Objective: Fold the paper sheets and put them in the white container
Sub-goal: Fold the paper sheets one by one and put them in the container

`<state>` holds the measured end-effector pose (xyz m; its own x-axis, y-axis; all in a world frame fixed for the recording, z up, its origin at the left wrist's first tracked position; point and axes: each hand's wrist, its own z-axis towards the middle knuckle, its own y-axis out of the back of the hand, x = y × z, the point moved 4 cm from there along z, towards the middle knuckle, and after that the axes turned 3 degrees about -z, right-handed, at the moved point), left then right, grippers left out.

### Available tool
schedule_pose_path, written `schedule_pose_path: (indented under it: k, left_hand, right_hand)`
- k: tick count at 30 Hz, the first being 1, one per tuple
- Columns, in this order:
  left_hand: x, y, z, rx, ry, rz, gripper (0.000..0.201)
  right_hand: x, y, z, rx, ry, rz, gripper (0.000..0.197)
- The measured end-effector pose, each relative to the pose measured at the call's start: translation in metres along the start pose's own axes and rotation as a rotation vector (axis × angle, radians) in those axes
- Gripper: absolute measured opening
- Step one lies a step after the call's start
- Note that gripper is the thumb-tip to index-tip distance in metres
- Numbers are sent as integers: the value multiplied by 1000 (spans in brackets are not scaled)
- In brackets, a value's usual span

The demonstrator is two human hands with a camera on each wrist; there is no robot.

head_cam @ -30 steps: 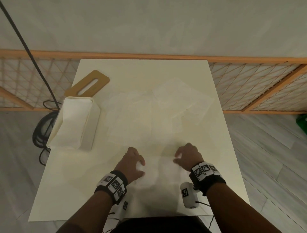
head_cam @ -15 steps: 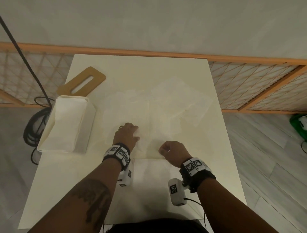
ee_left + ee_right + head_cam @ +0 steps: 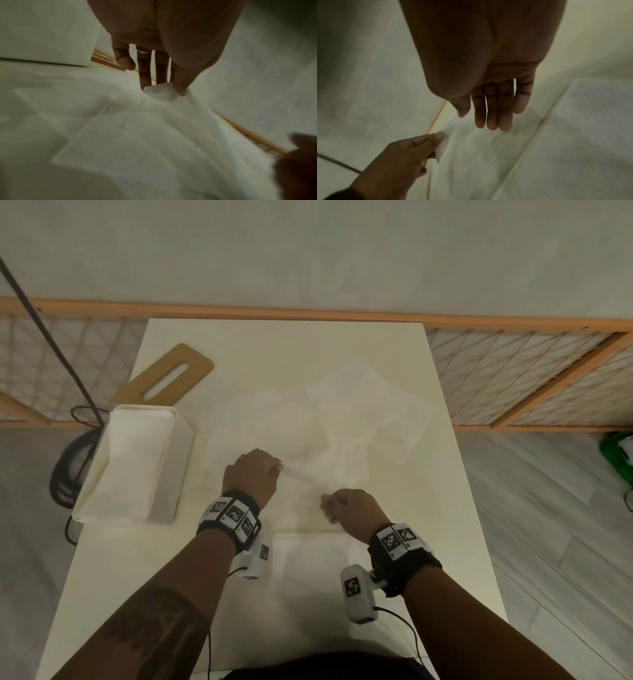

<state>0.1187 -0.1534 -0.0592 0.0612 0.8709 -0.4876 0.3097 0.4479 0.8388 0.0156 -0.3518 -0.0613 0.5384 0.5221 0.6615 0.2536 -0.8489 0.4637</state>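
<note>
Nearest the person, a flat paper sheet (image 3: 308, 570) lies on the counter (image 3: 445, 525). Just beyond it, the right hand (image 3: 349, 508) hovers with fingers relaxed and nearly straight, holding nothing. Left hand (image 3: 251, 474) pinches a corner of the loose sheet (image 3: 164, 92), which rises toward it. Remaining paper sheets (image 3: 359, 412) lie overlapped farther back. White container (image 3: 133, 463) stands left of both hands, nearer the left, long axis running near to far.
</note>
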Motion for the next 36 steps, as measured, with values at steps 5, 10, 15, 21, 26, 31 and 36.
schedule_pose_path:
  k: [5,10,15,21,26,31,36]
  left_hand:
    - [-46,10,-34,-32,6,-222,26]
    - [-72,9,-62,75,-50,-390,27]
    - [-50,7,-56,37,90,-541,54]
    - [-15,-13,-48,278,513,-1170,85]
    - [-16,-15,-50,284,453,-1363,51]
    - [1,5,-29,8,276,-945,28]
    - [2,17,-8,-45,112,-637,23]
  right_hand:
    - [16,-15,1,163,-249,725,82]
    - [25,1,2,-82,-180,881,56]
    - [25,30,-13,-139,-37,972,18]
    - [22,49,-27,90,97,1002,31]
    - [10,52,-30,156,66,943,35]
    - [-7,60,-21,-148,13,483,18]
    - [-12,61,0,-373,-20,257,31]
